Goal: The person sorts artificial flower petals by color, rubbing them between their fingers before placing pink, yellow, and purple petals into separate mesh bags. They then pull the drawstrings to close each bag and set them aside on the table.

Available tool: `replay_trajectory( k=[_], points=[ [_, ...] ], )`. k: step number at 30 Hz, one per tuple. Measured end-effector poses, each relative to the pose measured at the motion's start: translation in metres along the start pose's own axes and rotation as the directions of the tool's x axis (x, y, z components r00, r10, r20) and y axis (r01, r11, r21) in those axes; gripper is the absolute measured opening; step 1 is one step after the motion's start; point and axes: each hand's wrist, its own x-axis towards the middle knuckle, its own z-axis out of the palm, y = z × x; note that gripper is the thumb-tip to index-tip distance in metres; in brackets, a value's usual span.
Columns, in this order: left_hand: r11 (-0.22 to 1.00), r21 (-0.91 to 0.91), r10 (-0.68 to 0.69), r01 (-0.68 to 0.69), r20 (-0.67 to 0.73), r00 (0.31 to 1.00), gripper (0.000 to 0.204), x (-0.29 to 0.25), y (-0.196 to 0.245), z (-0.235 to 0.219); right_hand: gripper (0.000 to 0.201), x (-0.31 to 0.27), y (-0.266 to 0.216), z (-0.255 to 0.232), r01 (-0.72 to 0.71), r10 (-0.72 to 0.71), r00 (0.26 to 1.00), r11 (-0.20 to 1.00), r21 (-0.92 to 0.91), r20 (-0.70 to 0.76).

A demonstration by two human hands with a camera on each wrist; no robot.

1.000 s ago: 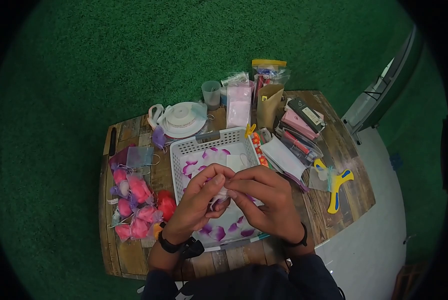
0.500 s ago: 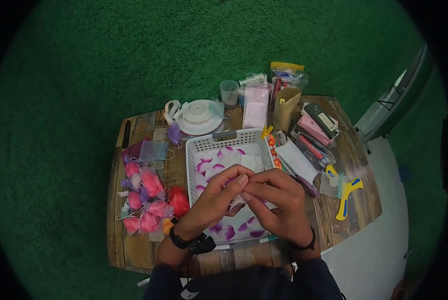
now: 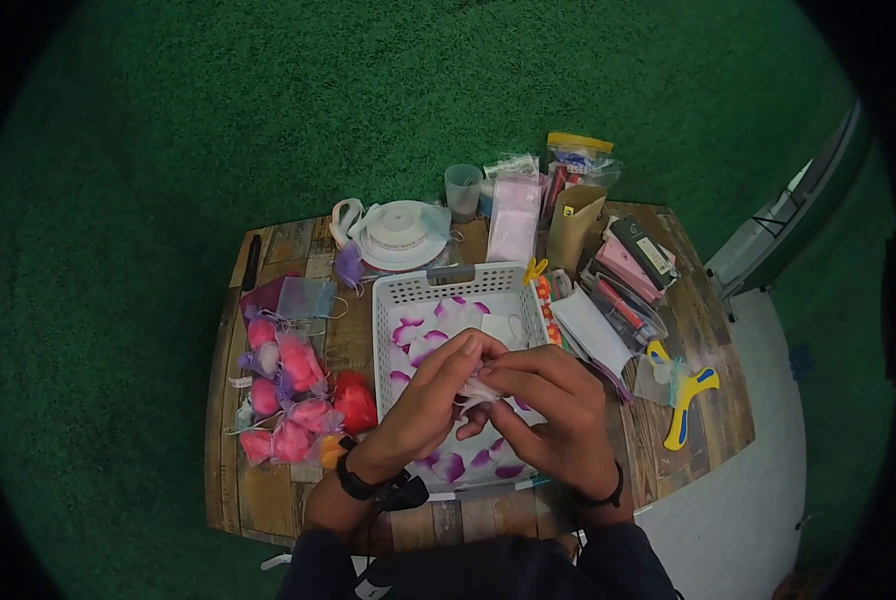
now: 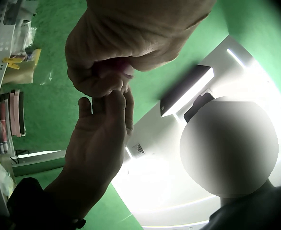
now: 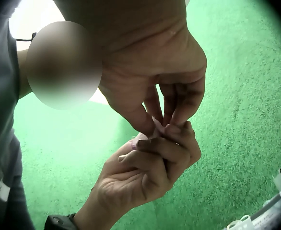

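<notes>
Both hands meet above a white perforated basket (image 3: pixel 400 292) that holds white petals with purple edges (image 3: pixel 428 345). The left hand (image 3: pixel 423 405) curls its fingers round a small whitish, sheer piece (image 3: pixel 478 392). On the other side, the right hand (image 3: pixel 558 410) pinches the same piece between thumb and fingers. In the right wrist view a pale pinkish tip (image 5: pixel 158 125) shows between the right hand's fingertips, above the curled left hand (image 5: pixel 145 177). The left wrist view has the left hand (image 4: pixel 126 38) closed round something pinkish, partly hidden, with the right hand (image 4: pixel 99 139) touching it.
Pink pouches (image 3: pixel 293 440) and a red one (image 3: pixel 354 402) lie left of the basket. Behind it are a ribbon roll (image 3: pixel 400 225), a cup (image 3: pixel 462 195) and a brown paper bag (image 3: pixel 573 230). Phone boxes (image 3: pixel 640 255) and a yellow-blue tool (image 3: pixel 690 405) are at the right.
The head view has shifted, so the table appears further right than a second ago. The fingers have moved slightly apart, showing more of the whitish piece than half a second ago.
</notes>
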Motion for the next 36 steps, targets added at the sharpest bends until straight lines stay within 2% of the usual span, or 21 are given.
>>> replay_trajectory(
  k=[2,3,5,6,7,9,10,11,14,15,17,18,20,22,24,27,29,31,32,34,36],
  points=[
    [1.0,0.005,0.025,-0.026,0.063,0.998,0.043,-0.001,-0.001,-0.003,0.03,-0.001,0.001,-0.001,0.003,-0.003,1.0,1.0,-0.005,-0.012],
    [1.0,0.003,0.026,-0.026,0.067,0.997,0.043,-0.002,-0.001,0.0,0.029,-0.002,0.0,-0.002,-0.046,0.047,0.998,0.998,0.034,-0.039],
    [0.979,0.099,0.169,-0.178,0.09,0.981,0.047,-0.005,0.001,0.006,0.027,-0.003,0.0,-0.003,-0.097,0.101,0.993,0.993,0.066,-0.065],
    [0.979,0.086,0.169,-0.185,0.173,0.97,0.05,-0.007,0.005,0.001,0.024,-0.004,0.001,-0.003,-0.127,0.138,0.983,0.987,0.093,-0.12],
    [0.98,0.081,0.165,-0.182,0.177,0.97,0.05,-0.008,0.005,0.004,0.022,-0.005,0.0,-0.003,-0.157,0.177,0.969,0.98,0.123,-0.172],
    [0.932,0.253,0.236,-0.259,0.116,0.965,0.056,-0.012,0.006,0.013,0.02,-0.004,-0.002,-0.003,-0.181,0.209,0.954,0.973,0.145,-0.213],
    [0.947,0.178,0.255,-0.266,0.083,0.963,0.06,-0.012,0.002,0.014,0.018,-0.004,-0.002,-0.003,-0.199,0.239,0.938,0.964,0.173,-0.251],
    [0.942,0.192,0.268,-0.276,0.067,0.961,0.057,-0.013,0.001,0.015,0.021,-0.006,0.003,-0.004,-0.14,0.181,0.942,0.977,0.158,-0.283],
    [0.936,0.196,0.294,-0.293,0.028,0.955,0.046,-0.016,0.004,0.021,0.017,-0.007,0.002,-0.011,-0.123,0.204,0.922,0.96,0.25,-0.328],
    [0.924,0.232,0.31,-0.305,0.017,0.951,0.041,-0.016,0.006,0.021,0.017,-0.01,0.001,-0.012,-0.129,0.207,0.922,0.96,0.247,-0.327],
    [0.909,0.263,0.333,-0.324,0.009,0.943,0.037,-0.017,0.006,0.019,0.017,-0.013,-0.001,-0.014,-0.193,0.335,0.92,0.838,0.51,-0.202],
    [0.918,0.246,0.311,-0.311,0.042,0.949,0.034,-0.019,0.006,0.014,0.017,-0.014,-0.002,-0.013,-0.191,0.33,0.922,0.842,0.505,-0.201],
    [0.923,0.228,0.298,-0.309,0.081,0.951,0.031,-0.022,0.007,0.007,0.018,-0.015,-0.003,-0.008,-0.272,0.456,0.882,0.699,0.662,-0.119],
    [0.898,0.327,0.269,-0.293,0.118,0.956,0.031,-0.026,0.008,0.002,0.019,-0.015,-0.003,-0.007,-0.269,0.454,0.885,0.684,0.678,-0.108],
    [0.915,0.287,0.271,-0.285,0.089,0.958,0.033,-0.028,0.01,0.009,0.02,-0.015,-0.004,-0.006,-0.268,0.457,0.884,0.667,0.695,-0.097],
    [0.918,0.251,0.306,-0.307,0.043,0.951,0.039,-0.026,0.015,0.017,0.017,-0.013,-0.004,-0.005,-0.277,0.442,0.891,0.703,0.655,-0.098],
    [0.91,0.252,0.336,-0.33,0.021,0.942,0.043,-0.024,0.014,0.019,0.014,-0.011,-0.005,-0.004,-0.296,0.4,0.913,0.785,0.544,-0.079],
    [0.727,0.554,0.481,-0.405,0.01,0.876,0.047,-0.022,0.012,0.02,0.013,-0.01,-0.004,-0.003,-0.306,0.398,0.915,0.795,0.524,-0.068],
    [0.736,0.551,0.47,-0.392,0.001,0.883,0.047,-0.022,0.011,0.017,0.013,-0.01,-0.003,-0.002,-0.314,0.395,0.917,0.805,0.504,-0.061],
    [0.546,0.668,0.603,-0.506,0.106,0.791,0.047,-0.02,0.007,0.009,0.014,-0.01,-0.003,0.0,-0.334,0.408,0.912,0.805,0.49,-0.048],
    [0.555,0.665,0.611,-0.5,0.081,0.787,0.043,-0.018,0.005,0.009,0.017,-0.009,-0.001,-0.001,-0.303,0.362,0.931,0.837,0.456,-0.045]
  ],
)
